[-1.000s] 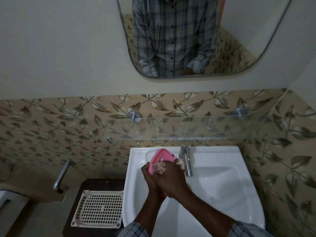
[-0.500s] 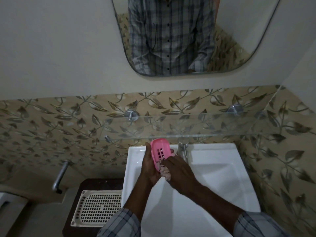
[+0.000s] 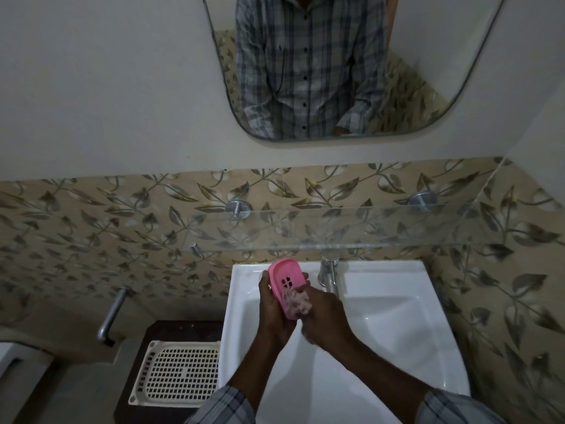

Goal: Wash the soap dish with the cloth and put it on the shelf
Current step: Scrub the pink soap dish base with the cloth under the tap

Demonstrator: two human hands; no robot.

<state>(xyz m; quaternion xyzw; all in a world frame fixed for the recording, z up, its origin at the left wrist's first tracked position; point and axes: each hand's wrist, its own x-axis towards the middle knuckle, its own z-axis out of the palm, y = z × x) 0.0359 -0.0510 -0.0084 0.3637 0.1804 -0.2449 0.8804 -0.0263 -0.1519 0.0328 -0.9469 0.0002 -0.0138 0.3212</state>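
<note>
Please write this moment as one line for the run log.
stage: washing | left hand: holds soap dish over sink | right hand: presses cloth on it | shelf: soap dish not yet there

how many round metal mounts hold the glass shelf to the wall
2: the left mount above the soap dish, the right mount near the wall corner. A small pin sits apart, lower left.

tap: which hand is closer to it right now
Right. The right hand, holding the cloth, is just in front of the tap; the left hand is further to the tap's left, gripping the soap dish.
</note>
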